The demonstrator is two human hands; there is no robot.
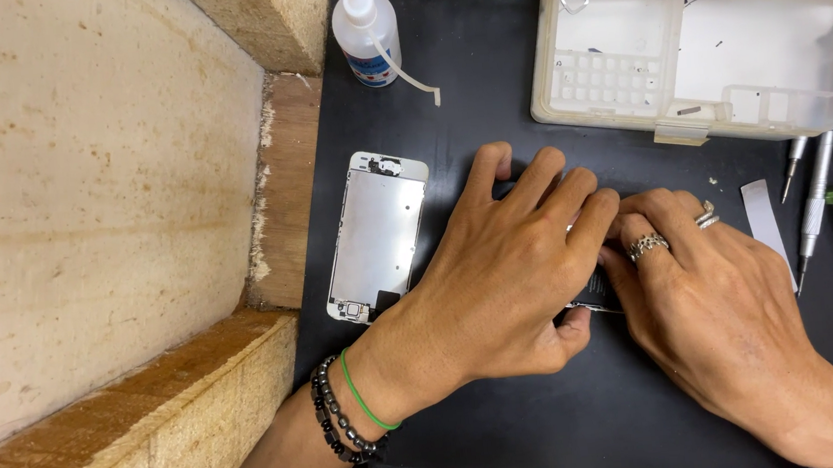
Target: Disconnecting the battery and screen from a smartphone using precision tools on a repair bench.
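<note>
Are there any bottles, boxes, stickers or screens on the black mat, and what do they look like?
Squeeze bottle: top left of the black mat, white, blue label, thin nozzle tube.
Plastic box: top right, open, clear-white, small compartments.
Phone screen panel: beside the left hand, lying back up, silver rectangle.
White strip: right of the right hand, small, blank.

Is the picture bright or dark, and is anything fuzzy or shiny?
Head view: bright, even light, soft shadows under the left hand and right hand; the screen panel shows pale glare, the mat a dull sheen; all looks sharp; the part under the hands is mostly hidden.
</note>
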